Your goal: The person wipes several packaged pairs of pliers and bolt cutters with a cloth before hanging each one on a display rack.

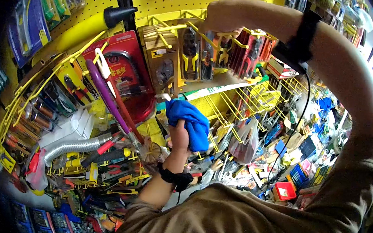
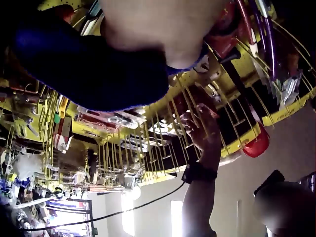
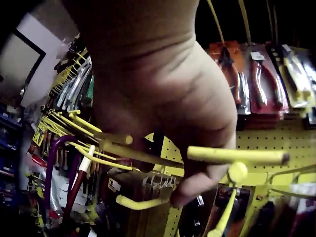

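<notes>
A bunched blue cloth [image 1: 189, 122] is gripped by my left hand [image 1: 179, 136], in front of the lower hooks in the head view. In the left wrist view this cloth [image 2: 94, 74] fills the upper left. My right hand [image 1: 225, 17] is raised to the upper rack, among yellow hooks [image 3: 237, 156] on a pegboard. Its thumb lies behind the hook ends in the right wrist view, close to brown cardboard packs [image 3: 143, 190]; the other fingers are partly hidden, and I cannot tell whether they hold anything. Packaged pliers [image 1: 191, 57] hang just below that hand.
To the left hang a red package [image 1: 126, 71], a purple-handled tool [image 1: 100, 84] and a silver flexible duct [image 1: 77, 148]. Bare yellow hooks [image 1: 227, 109] jut out at mid-height. A plastic bag [image 1: 245, 141] hangs at right, above crowded goods with a red tray [image 1: 285, 191].
</notes>
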Demonstrator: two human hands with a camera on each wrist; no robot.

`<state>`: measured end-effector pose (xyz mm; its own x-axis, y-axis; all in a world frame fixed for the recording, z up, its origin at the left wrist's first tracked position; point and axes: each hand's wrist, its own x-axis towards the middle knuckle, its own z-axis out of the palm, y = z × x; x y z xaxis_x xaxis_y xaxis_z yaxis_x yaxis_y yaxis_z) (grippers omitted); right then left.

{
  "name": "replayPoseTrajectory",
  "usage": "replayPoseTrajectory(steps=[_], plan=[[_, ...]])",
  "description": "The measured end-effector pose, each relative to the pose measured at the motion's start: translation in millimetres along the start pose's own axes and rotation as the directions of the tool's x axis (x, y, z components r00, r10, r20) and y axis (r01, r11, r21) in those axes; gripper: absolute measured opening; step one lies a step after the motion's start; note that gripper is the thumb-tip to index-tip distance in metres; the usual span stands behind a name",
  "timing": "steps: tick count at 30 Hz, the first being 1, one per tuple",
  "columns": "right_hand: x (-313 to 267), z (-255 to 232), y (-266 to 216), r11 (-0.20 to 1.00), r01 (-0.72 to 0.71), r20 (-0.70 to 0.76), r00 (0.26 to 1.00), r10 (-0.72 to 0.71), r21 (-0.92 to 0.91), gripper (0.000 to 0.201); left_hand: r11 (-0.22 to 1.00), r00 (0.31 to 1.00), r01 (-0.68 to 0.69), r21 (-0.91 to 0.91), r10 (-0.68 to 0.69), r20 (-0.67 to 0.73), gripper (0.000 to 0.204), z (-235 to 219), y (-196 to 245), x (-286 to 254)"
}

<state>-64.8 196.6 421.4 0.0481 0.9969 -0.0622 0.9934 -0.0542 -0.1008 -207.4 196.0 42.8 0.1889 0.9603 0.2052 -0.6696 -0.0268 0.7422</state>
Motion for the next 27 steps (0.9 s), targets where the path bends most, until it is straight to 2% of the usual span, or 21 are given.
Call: replayPoseTrajectory(steps=[1, 3, 4, 6, 8, 10, 11, 14, 15, 16, 18, 19, 22, 23, 24, 27], plan=[[2, 4, 0, 1.0, 0.0, 0.001, 1.0, 0.0, 0.009, 0.034, 0.999, 0.996, -0.049, -0.009, 0.05, 0.068, 0.039, 20, 16, -8], [6, 8, 1, 0.977, -0.082, 0.063, 0.995, 0.071, 0.199, 0.033, 0.992, 0.972, -0.105, -0.07, 0.117, 0.205, 0.046, 39, 30, -8], [7, 10, 4, 0.976, -0.081, 0.064, 0.996, 0.069, 0.201, 0.033, 0.992, 0.972, -0.105, -0.068, 0.117, 0.203, 0.046, 40, 29, -3], [12, 11, 9, 0.963, 0.023, -0.017, 1.0, -0.019, 0.269, 0.035, 0.976, 0.918, -0.158, -0.15, 0.201, 0.341, 0.051, 43, 25, 8], [14, 13, 14, 0.949, 0.094, -0.048, 0.995, -0.083, 0.3, 0.036, 0.968, 0.902, -0.137, -0.211, 0.21, 0.377, 0.055, 72, 48, 7], [17, 14, 23, 0.92, 0.208, -0.066, 0.978, -0.198, 0.331, 0.036, 0.944, 0.859, -0.061, -0.324, 0.215, 0.465, 0.049, 87, 58, 13], [20, 13, 29, 0.894, 0.285, -0.075, 0.958, -0.276, 0.345, 0.036, 0.939, 0.84, -0.12, -0.322, 0.269, 0.472, 0.054, 97, 61, 18], [25, 9, 55, 0.756, 0.527, -0.088, 0.838, -0.539, 0.388, 0.037, 0.945, 0.852, -0.148, -0.292, 0.272, 0.448, 0.061, 120, 77, 23], [28, 7, 60, 0.696, 0.596, -0.088, 0.781, -0.618, 0.401, 0.038, 0.931, 0.806, -0.233, -0.28, 0.346, 0.48, 0.06, 127, 82, 28], [30, 6, 64, 0.637, 0.655, -0.089, 0.723, -0.686, 0.407, 0.038, 0.931, 0.807, -0.231, -0.282, 0.346, 0.479, 0.06, 132, 87, 30], [38, 6, 69, 0.542, 0.737, -0.09, 0.622, -0.778, 0.404, 0.039, 0.927, 0.808, -0.241, -0.287, 0.356, 0.469, 0.046, 141, 94, 35], [39, 4, 72, 0.507, 0.786, -0.092, 0.569, -0.817, 0.355, 0.038, 0.927, 0.808, -0.24, -0.288, 0.355, 0.47, 0.046, 142, 94, 37], [52, 2, 69, 0.442, 0.888, -0.065, 0.452, -0.89, 0.124, 0.037, 0.926, 0.871, -0.167, -0.339, 0.3, 0.39, 0.03, 145, 88, 46], [56, 3, 67, 0.409, 0.912, -0.06, 0.411, -0.91, 0.045, 0.037, 0.925, 0.887, -0.177, -0.337, 0.298, 0.352, 0.022, 143, 74, 63], [62, 4, 62, 0.372, 0.928, -0.049, 0.37, -0.928, -0.029, 0.037, 0.928, 0.893, -0.189, -0.322, 0.299, 0.336, 0.024, 137, 61, 74], [77, 5, 50, 0.263, 0.941, -0.006, 0.268, -0.963, -0.211, 0.036, 0.929, 0.879, -0.251, -0.273, 0.337, 0.338, 0.031, 133, 64, 73]])
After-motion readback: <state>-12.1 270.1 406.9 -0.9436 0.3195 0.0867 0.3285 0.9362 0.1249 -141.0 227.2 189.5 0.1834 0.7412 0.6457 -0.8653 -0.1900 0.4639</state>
